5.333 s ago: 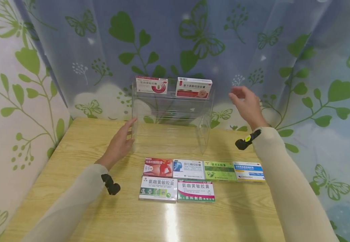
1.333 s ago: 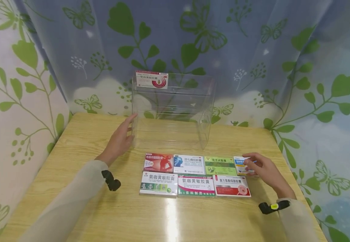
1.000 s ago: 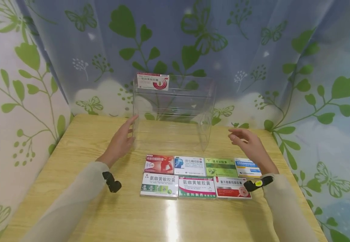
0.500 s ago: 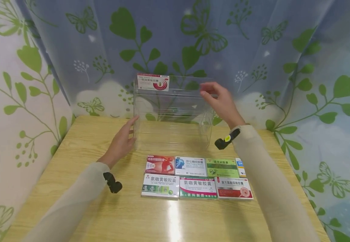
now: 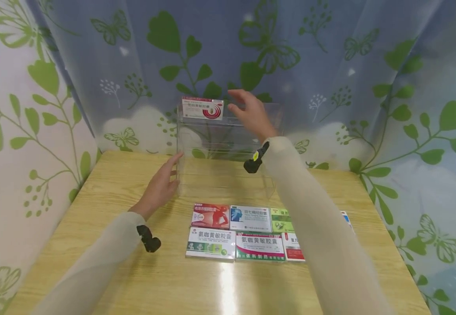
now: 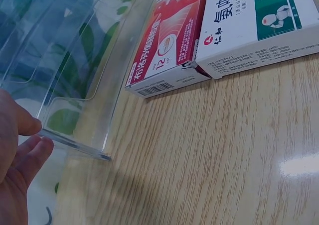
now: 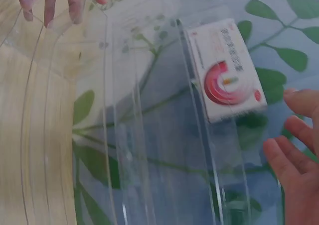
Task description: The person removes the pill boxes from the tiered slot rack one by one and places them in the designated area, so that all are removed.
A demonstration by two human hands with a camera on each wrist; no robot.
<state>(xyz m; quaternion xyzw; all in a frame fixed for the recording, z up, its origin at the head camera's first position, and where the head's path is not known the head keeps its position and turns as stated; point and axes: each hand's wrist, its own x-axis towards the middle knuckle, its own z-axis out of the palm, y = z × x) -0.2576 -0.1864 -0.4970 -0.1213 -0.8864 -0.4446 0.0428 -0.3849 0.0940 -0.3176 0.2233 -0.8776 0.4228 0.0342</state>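
At the back of the wooden table stands a clear acrylic tiered display rack [image 5: 228, 181]. My left hand [image 5: 159, 186] rests its fingertips on the rack's left side; those fingers [image 7: 49, 8] show along the side panel in the right wrist view. A white medicine box with a red swirl [image 5: 203, 108] leans upright on the top tier, at the left. My right hand [image 5: 251, 114] is over the top tier, just right of this box, with thumb and fingers apart and nothing between them. In the right wrist view a gap separates the fingertips from the box [image 7: 227, 70].
Two rows of medicine boxes lie flat before the rack. They include a red box [image 5: 210, 215], a blue-and-white box [image 5: 250, 218], a white-green box [image 5: 211, 243] and a pink-green box [image 5: 260, 246]. My right sleeve [image 5: 322, 227] covers some right-hand boxes. A patterned curtain [image 5: 133, 70] hangs behind.
The red-and-white box from the rack's right top now lies in the front row. My right hand released it, then rose leftward to the remaining top box. My left hand stayed at the rack.
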